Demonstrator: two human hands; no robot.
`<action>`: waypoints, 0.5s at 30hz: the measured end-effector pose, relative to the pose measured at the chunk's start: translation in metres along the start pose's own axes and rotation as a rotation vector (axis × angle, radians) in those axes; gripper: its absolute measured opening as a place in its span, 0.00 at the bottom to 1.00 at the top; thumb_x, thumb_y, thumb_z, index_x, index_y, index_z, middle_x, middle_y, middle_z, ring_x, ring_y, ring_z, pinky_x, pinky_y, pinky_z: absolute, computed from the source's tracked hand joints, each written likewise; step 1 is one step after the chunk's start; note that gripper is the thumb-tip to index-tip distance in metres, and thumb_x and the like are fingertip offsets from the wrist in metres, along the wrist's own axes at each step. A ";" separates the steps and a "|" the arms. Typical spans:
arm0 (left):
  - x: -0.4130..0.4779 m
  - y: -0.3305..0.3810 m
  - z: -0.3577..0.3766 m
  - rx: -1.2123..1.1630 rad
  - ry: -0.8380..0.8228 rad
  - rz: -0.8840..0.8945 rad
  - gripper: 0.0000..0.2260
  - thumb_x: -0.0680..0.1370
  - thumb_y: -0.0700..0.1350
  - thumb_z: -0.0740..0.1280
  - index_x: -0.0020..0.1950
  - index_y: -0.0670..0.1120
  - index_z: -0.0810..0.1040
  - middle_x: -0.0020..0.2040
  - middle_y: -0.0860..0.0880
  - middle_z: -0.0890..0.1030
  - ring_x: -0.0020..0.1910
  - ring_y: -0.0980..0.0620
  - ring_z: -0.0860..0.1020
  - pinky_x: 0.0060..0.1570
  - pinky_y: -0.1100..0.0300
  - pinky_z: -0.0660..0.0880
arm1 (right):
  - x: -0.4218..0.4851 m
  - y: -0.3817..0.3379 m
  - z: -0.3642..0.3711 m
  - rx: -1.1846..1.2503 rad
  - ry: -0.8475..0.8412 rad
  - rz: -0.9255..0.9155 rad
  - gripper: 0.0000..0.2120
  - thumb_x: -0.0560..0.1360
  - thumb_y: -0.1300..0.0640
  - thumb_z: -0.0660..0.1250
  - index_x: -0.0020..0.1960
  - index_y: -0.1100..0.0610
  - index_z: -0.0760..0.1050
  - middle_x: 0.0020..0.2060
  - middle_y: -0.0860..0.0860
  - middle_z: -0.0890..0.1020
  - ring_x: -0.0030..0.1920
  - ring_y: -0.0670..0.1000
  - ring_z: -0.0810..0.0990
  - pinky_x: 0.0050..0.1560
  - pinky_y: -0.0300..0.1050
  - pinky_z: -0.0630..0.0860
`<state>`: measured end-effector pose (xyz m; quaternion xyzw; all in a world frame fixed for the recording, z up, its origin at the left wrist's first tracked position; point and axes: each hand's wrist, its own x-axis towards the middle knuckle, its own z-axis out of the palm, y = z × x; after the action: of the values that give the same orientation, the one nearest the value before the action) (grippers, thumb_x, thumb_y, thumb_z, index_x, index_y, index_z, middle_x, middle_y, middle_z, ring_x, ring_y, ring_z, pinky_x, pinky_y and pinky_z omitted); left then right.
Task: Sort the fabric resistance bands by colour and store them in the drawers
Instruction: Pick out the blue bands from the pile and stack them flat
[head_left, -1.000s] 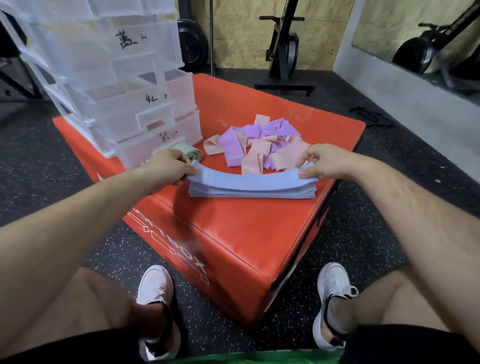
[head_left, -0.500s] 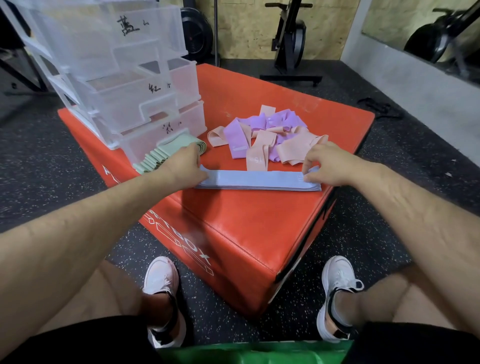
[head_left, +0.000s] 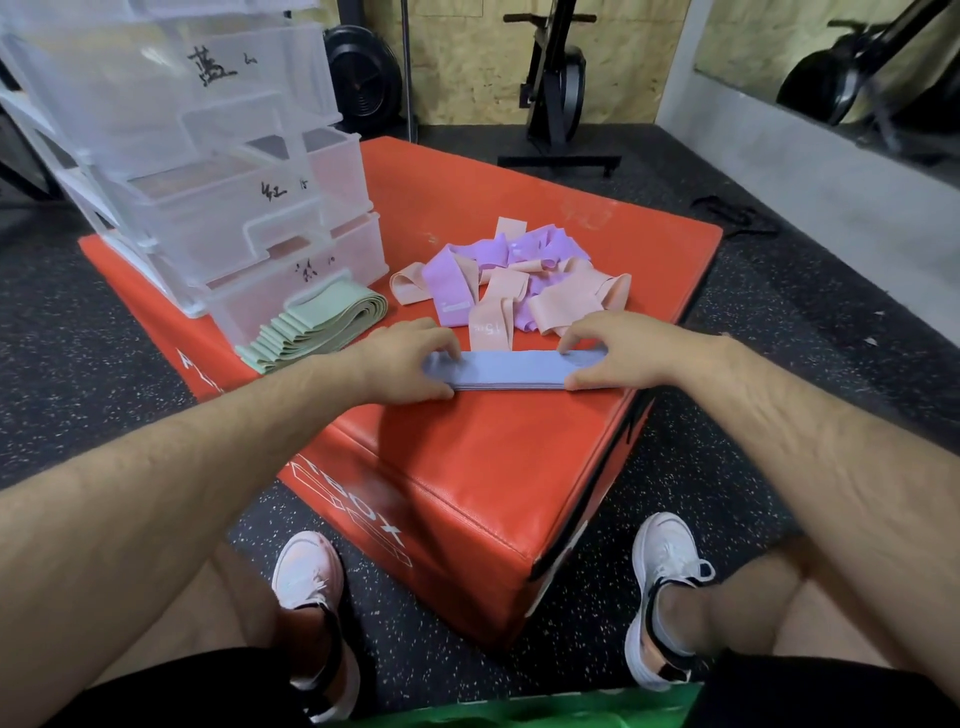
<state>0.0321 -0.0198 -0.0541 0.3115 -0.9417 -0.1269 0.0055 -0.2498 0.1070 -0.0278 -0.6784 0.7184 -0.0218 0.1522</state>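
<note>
Gripping blue band stack (head_left: 509, 368) flat | long axis left-right | left hand (head_left: 402, 364), right hand (head_left: 618, 353) clamped on ends

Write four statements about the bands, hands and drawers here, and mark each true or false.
1. The left hand and right hand grip the blue band stack at its ends. True.
2. The green bands lie inside a drawer. False: they lie stacked on the red box, in front of the drawer unit.
3. The pink and purple bands lie mixed in one pile. True.
4. The drawer unit stands on the floor. False: it stands on the red box.
</note>
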 end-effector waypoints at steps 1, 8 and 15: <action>0.001 0.003 0.000 0.024 0.017 0.015 0.22 0.66 0.61 0.71 0.57 0.55 0.76 0.56 0.53 0.75 0.57 0.48 0.75 0.56 0.49 0.73 | -0.001 0.001 -0.002 0.055 0.026 0.026 0.23 0.72 0.41 0.73 0.63 0.47 0.76 0.61 0.42 0.76 0.60 0.44 0.73 0.60 0.42 0.70; 0.024 0.050 0.004 -0.065 0.135 0.226 0.17 0.72 0.56 0.69 0.57 0.50 0.79 0.55 0.51 0.76 0.57 0.50 0.74 0.57 0.55 0.71 | -0.010 0.004 -0.016 0.165 0.069 0.398 0.18 0.75 0.37 0.66 0.51 0.51 0.70 0.43 0.48 0.78 0.44 0.52 0.80 0.41 0.46 0.77; 0.049 0.084 0.014 -0.066 -0.009 0.216 0.18 0.74 0.53 0.73 0.61 0.47 0.78 0.57 0.49 0.76 0.56 0.51 0.74 0.56 0.60 0.69 | -0.007 -0.003 -0.003 0.527 -0.030 0.572 0.10 0.73 0.53 0.71 0.45 0.56 0.72 0.42 0.52 0.78 0.36 0.49 0.78 0.22 0.31 0.66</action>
<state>-0.0578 0.0191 -0.0504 0.2075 -0.9651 -0.1579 0.0254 -0.2475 0.1132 -0.0227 -0.3886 0.8460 -0.1525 0.3318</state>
